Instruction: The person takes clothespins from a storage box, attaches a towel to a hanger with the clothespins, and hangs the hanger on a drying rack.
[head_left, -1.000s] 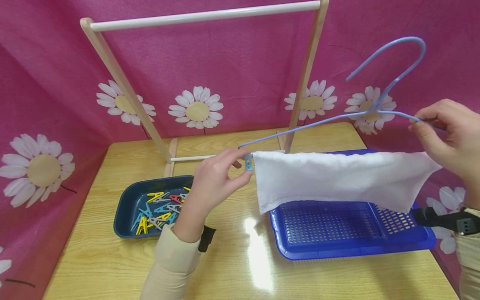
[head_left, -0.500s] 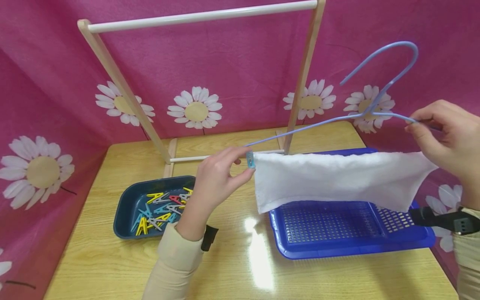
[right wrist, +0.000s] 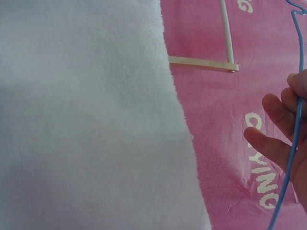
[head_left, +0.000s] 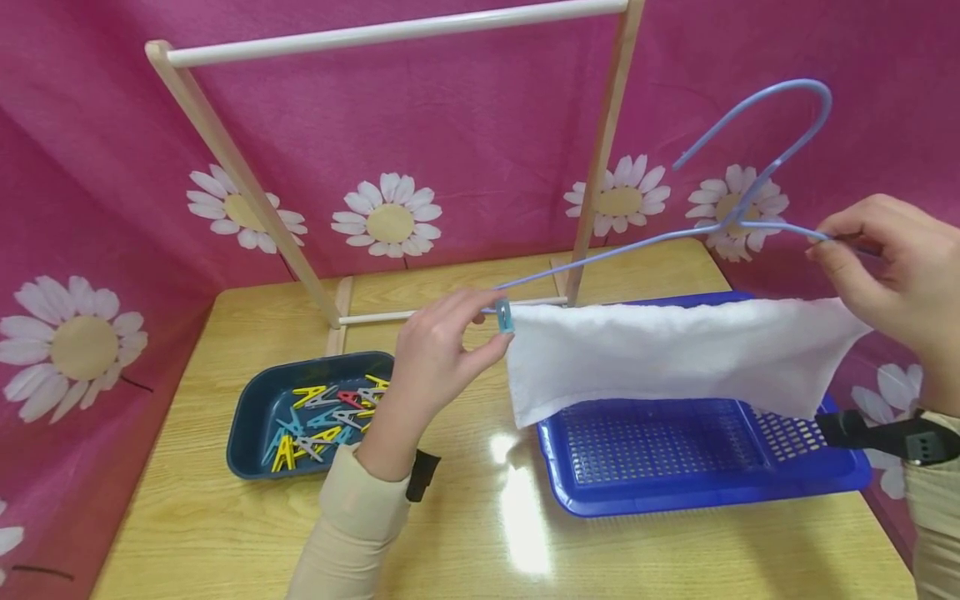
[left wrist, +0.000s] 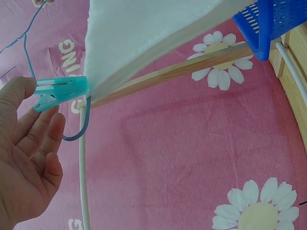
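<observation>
My left hand (head_left: 442, 350) pinches a teal clothespin (left wrist: 62, 88) between thumb and fingers. In the left wrist view the pin's tip meets the corner of a white towel (head_left: 667, 358), by the curved end of a blue wire hanger (head_left: 622, 247). The towel hangs folded below the hanger, its top edge roughly level. My right hand (head_left: 892, 275) holds the hanger's right arm, with the hook standing up to the left of that hand. The right wrist view has the wire (right wrist: 296, 129) running across the fingers. Behind my right hand, the hanger's far end is hidden in the head view.
A blue perforated basket (head_left: 675, 500) stands on the wooden table (head_left: 480, 533) beneath the towel. At the left, a dark bin (head_left: 240, 425) contains several coloured clothespins. A wooden rack with a white top bar (head_left: 397, 32) rises behind, before a pink flowered cloth (head_left: 480, 125).
The left hand and clothespin have shifted slightly right, against the towel's corner. The hanger and right hand have drifted slightly left. Both grips stay the same.
</observation>
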Tool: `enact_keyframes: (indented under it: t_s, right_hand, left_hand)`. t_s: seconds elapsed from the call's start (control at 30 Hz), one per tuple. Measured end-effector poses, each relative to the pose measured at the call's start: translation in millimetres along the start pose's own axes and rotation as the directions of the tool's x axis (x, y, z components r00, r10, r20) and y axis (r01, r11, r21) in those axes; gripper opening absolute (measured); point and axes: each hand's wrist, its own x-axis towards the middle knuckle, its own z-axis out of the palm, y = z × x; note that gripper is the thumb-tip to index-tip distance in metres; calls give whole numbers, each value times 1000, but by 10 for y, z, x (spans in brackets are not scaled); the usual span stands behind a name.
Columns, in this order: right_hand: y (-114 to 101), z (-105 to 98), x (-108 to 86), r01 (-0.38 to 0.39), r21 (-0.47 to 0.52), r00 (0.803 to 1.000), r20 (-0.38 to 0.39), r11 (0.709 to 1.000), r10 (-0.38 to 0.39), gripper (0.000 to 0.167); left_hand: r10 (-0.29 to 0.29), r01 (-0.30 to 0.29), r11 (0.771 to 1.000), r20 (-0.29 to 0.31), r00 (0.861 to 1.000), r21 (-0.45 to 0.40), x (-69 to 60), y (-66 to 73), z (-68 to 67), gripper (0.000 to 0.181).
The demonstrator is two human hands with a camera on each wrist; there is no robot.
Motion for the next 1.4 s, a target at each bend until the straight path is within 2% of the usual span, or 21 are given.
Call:
enact_keyframes:
  t_s: [0.2, 0.47, 0.63, 0.87, 1.0, 1.2, 1.27, 1.33, 1.4]
  right_hand:
    - [11, 4, -10, 5, 9, 1000, 1, 1000, -5, 14]
    - [48, 17, -20, 33, 42, 999, -10, 999, -33, 26]
    - [48, 20, -36, 18, 35, 1000, -9, 999, -18, 23]
    - [58, 15, -54, 4, 50, 1000, -2, 999, -4, 21]
    - [52, 0, -62, -3, 28, 1000, 20, 1000, 2, 23]
    - [51, 10, -81, -17, 29, 1000, 16, 999, 16, 12]
    - [60, 6, -80, -4, 24, 1000, 31, 1000, 4, 20]
    - [57, 8, -84, -5, 15, 999, 35, 1000, 4, 19]
    - [58, 0, -83, 10, -3, 998, 54, 1000, -10, 31]
  left_hand:
    - [30, -30, 999, -17, 999, 12, 6, 6, 13, 34]
    - [63, -61, 996, -25, 998, 68, -11, 13, 15, 32]
    - [59, -57, 996, -28, 998, 72, -13, 16, 12, 30]
    - [44, -41, 998, -66, 997, 50, -8, 32, -1, 28]
    - [50, -46, 997, -65, 997, 67, -14, 36, 2, 27]
    - [56, -48, 993, -80, 995, 105, -27, 33, 20, 22]
    - [50, -40, 992, -78, 996, 119, -30, 31, 27, 22]
    - [44, -33, 990, -77, 996, 138, -34, 30, 34, 22]
    - [39, -26, 987, -78, 996, 159, -36, 32, 39, 22]
